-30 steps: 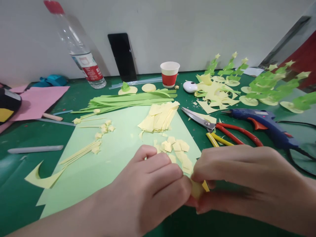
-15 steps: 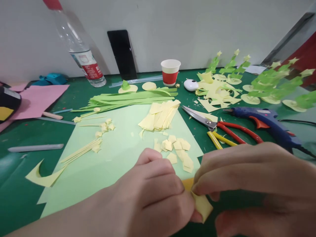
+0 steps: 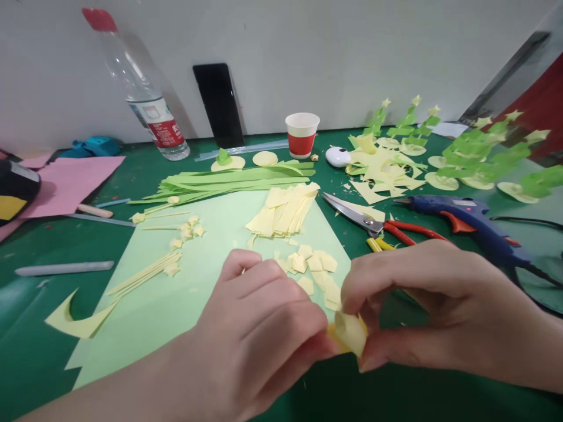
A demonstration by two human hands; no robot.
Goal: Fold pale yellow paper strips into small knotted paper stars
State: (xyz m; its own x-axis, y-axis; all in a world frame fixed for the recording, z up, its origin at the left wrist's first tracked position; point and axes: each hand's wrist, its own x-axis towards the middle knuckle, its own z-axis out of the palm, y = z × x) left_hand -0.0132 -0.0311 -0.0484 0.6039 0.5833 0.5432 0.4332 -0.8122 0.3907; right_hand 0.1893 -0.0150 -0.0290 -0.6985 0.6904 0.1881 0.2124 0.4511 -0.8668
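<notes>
In front of me, my left hand (image 3: 268, 328) is closed, its thumb and fingers pressed together around a deeper yellow piece (image 3: 335, 335), mostly hidden, whose kind I cannot make out. A small curled pale yellow paper piece (image 3: 352, 333) lies against it, between the two hands. My right hand (image 3: 422, 316) pinches the paper's right side between thumb and fingers. Just beyond the hands, several small yellow paper pieces (image 3: 326, 261) lie on a light green sheet (image 3: 220, 281). A stack of yellow paper strips (image 3: 284, 210) rests on the sheet's far part.
Scissors (image 3: 369, 223) with red handles and a blue glue gun (image 3: 470, 217) lie to the right. Paper plants (image 3: 479, 152) stand behind them. Along the back are a bottle (image 3: 160, 126), a phone (image 3: 219, 105), a paper cup (image 3: 302, 136) and green strips (image 3: 229, 177).
My right hand has turned and lowered its thumb to the paper, now pinching its side. The paper has gone from a flatter, pointed shape to a curl. My left hand shifted slightly left.
</notes>
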